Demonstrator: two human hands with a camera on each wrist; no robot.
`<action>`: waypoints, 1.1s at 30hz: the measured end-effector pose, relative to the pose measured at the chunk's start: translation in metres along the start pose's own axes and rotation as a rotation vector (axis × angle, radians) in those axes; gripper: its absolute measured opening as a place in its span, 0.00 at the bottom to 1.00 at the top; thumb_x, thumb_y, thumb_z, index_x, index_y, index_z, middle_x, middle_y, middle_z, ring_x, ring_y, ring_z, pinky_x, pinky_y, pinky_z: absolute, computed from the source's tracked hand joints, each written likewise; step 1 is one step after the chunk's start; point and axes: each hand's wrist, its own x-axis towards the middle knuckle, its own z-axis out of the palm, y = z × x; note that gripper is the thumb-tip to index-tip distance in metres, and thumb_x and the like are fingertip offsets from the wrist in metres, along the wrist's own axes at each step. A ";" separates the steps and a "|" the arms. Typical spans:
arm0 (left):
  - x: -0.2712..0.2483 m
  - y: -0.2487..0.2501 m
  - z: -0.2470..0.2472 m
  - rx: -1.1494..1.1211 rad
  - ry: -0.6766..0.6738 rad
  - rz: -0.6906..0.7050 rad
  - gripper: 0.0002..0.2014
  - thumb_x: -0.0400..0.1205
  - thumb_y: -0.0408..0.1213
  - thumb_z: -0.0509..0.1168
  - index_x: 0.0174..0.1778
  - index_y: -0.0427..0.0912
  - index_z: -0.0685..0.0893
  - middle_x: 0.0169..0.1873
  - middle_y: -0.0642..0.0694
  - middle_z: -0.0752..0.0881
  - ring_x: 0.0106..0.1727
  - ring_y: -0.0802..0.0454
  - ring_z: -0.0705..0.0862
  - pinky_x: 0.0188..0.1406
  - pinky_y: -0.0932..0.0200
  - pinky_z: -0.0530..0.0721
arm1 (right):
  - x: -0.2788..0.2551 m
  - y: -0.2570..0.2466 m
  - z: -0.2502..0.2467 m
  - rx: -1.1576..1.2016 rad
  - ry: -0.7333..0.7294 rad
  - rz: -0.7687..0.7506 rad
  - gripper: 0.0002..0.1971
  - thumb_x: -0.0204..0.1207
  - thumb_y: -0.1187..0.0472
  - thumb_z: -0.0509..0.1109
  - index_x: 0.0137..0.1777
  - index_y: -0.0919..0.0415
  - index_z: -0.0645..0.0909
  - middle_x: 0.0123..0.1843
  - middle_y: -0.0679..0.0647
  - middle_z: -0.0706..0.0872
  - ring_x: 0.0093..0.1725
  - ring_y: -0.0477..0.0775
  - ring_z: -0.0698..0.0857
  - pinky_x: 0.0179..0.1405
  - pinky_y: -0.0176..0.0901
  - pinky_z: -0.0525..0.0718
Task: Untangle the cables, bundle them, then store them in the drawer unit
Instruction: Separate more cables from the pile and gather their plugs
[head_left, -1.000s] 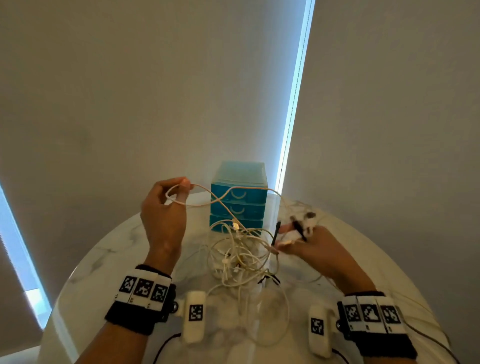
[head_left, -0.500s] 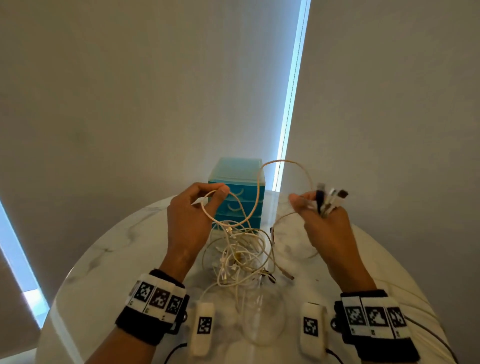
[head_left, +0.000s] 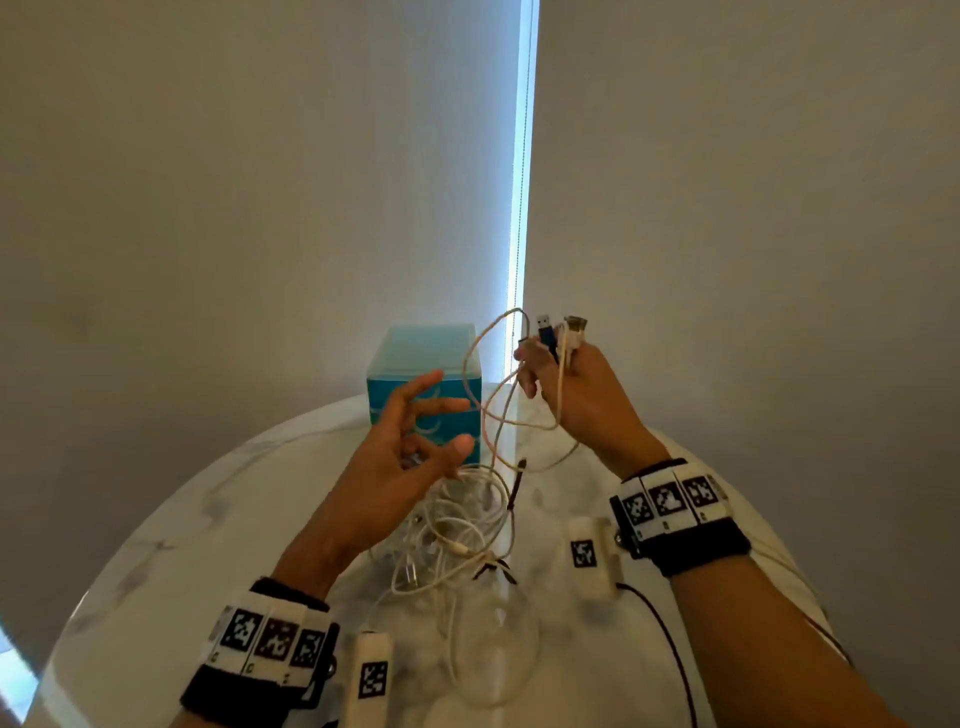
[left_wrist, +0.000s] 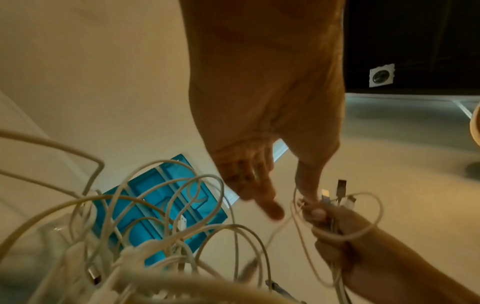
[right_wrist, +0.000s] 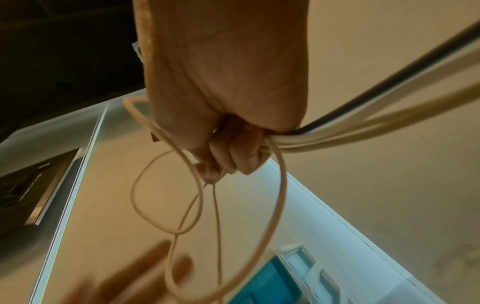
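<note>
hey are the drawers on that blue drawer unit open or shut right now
Shut. In the head view the drawer unit's fronts sit flush, none pulled out; the left hand partly hides them.

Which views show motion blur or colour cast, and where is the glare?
Head view: bright glare down the window gap; the left hand is slightly soft. Left wrist view: warm orange cast, the near cable tangle out of focus. Right wrist view: the same cast, the left hand's fingers smeared, the right hand sharp.
</note>
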 end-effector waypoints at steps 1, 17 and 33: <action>0.000 -0.004 0.002 0.081 -0.113 -0.061 0.30 0.85 0.53 0.74 0.82 0.70 0.71 0.70 0.60 0.87 0.54 0.53 0.93 0.59 0.52 0.93 | 0.007 -0.007 -0.006 0.097 0.015 0.018 0.17 0.93 0.51 0.64 0.48 0.60 0.86 0.38 0.50 0.86 0.34 0.46 0.84 0.39 0.36 0.81; 0.005 0.007 0.006 0.153 -0.208 -0.201 0.21 0.83 0.59 0.70 0.72 0.61 0.86 0.54 0.51 0.94 0.46 0.55 0.95 0.45 0.64 0.89 | 0.043 -0.046 -0.134 -0.629 0.281 0.316 0.28 0.80 0.57 0.73 0.76 0.67 0.72 0.70 0.64 0.86 0.69 0.70 0.85 0.60 0.53 0.82; 0.064 0.109 0.054 0.515 0.143 -0.094 0.57 0.66 0.92 0.29 0.53 0.52 0.87 0.50 0.50 0.93 0.50 0.51 0.91 0.70 0.38 0.87 | -0.022 -0.023 0.004 -0.663 -0.020 0.116 0.33 0.78 0.55 0.81 0.76 0.61 0.68 0.58 0.55 0.91 0.51 0.57 0.92 0.50 0.49 0.91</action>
